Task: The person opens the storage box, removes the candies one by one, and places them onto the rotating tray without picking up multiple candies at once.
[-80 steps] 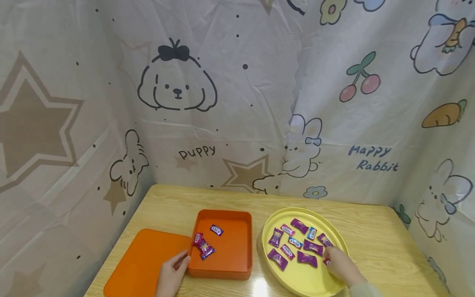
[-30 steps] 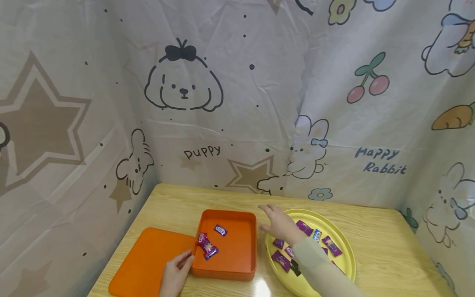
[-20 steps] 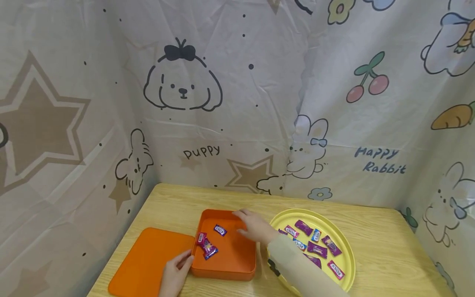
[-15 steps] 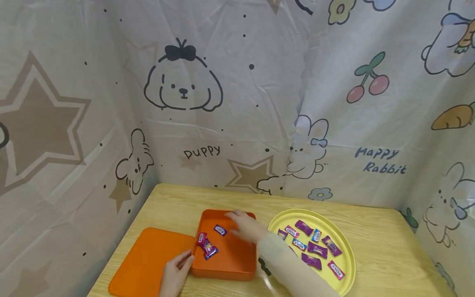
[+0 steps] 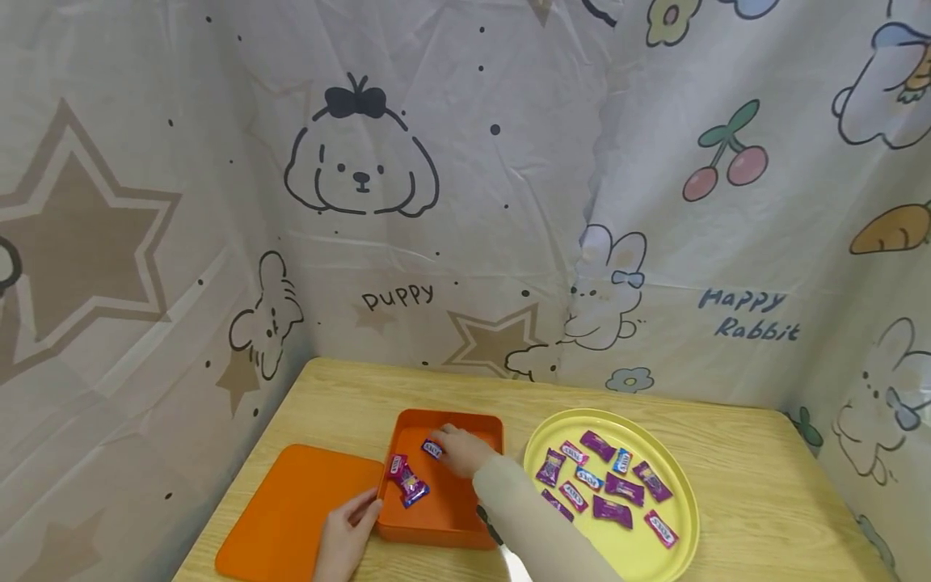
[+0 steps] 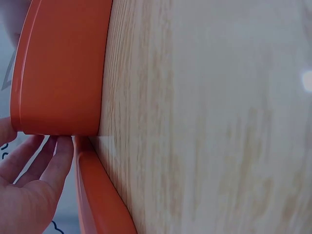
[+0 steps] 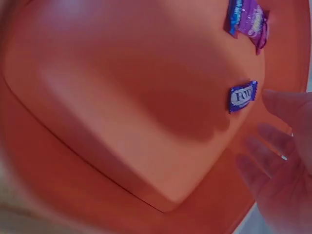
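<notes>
My right hand [image 5: 461, 451] reaches into the open orange box [image 5: 436, 540], close to a small blue-wrapped candy [image 5: 432, 448] on its floor. In the right wrist view that candy [image 7: 242, 96] lies by the thumb tip, while the other fingers [image 7: 270, 136] are spread and relaxed with nothing visible between them. My left hand [image 5: 345, 537] touches the box's left side; in the left wrist view its fairly straight fingers [image 6: 61, 158] press against the outer wall. Farther left in the box lie a pink candy [image 5: 397, 465] and a purple one [image 5: 411, 487], with blue wrapping beneath.
Right of the box stands a round yellow tray [image 5: 672, 558] with several purple, pink and blue candies scattered on it. A flat orange lid [image 5: 291, 509] lies left of the box. Patterned cloth [image 5: 465, 202] hangs behind the wooden table [image 5: 749, 485].
My right hand has left the pink candy at the tray's right side and moved left across the tray into the box. The left hand stays at the box wall.
</notes>
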`<state>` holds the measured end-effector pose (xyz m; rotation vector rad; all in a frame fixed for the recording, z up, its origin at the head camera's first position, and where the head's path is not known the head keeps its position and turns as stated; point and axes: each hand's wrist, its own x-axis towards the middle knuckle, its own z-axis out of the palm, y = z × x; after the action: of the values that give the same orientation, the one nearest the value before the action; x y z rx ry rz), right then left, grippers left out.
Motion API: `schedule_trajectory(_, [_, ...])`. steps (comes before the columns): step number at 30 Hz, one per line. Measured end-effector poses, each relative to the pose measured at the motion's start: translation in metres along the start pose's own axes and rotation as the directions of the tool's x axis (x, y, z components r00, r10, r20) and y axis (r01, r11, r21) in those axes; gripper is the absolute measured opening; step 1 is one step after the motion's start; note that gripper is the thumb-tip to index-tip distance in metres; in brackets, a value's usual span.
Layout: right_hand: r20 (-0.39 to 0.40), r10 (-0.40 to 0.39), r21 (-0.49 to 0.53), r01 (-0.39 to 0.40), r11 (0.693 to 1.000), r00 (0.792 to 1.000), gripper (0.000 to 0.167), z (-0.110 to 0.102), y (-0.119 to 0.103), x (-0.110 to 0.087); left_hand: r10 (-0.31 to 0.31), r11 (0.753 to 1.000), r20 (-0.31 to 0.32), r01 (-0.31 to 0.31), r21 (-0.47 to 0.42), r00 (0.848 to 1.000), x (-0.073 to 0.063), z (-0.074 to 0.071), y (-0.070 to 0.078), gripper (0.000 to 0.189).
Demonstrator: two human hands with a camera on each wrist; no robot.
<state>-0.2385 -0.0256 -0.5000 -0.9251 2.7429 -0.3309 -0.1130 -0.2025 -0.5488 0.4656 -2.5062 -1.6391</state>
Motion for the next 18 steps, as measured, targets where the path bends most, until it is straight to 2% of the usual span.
schedule_trajectory(10, [0.072, 0.075, -0.039, -0.072, 0.997, 0.995, 0.037, 0.008, -0.009, 0.006, 0.015, 1.000, -0.004, -0.015, -0.018, 1.000, 0.001, 0.001, -0.001, 0.038])
schedule_trajectory(15, [0.106, 0.084, -0.056, -0.078, 0.995, 0.991, 0.042, 0.007, -0.017, 0.007, 0.005, 1.000, -0.001, -0.005, -0.015, 1.000, 0.001, 0.000, -0.001, 0.038])
schedule_trajectory(18, [0.137, 0.117, -0.056, -0.110, 0.992, 0.984, 0.046, 0.009, -0.017, 0.008, 0.004, 1.000, -0.001, -0.004, -0.020, 1.000, 0.001, 0.001, -0.001, 0.039])
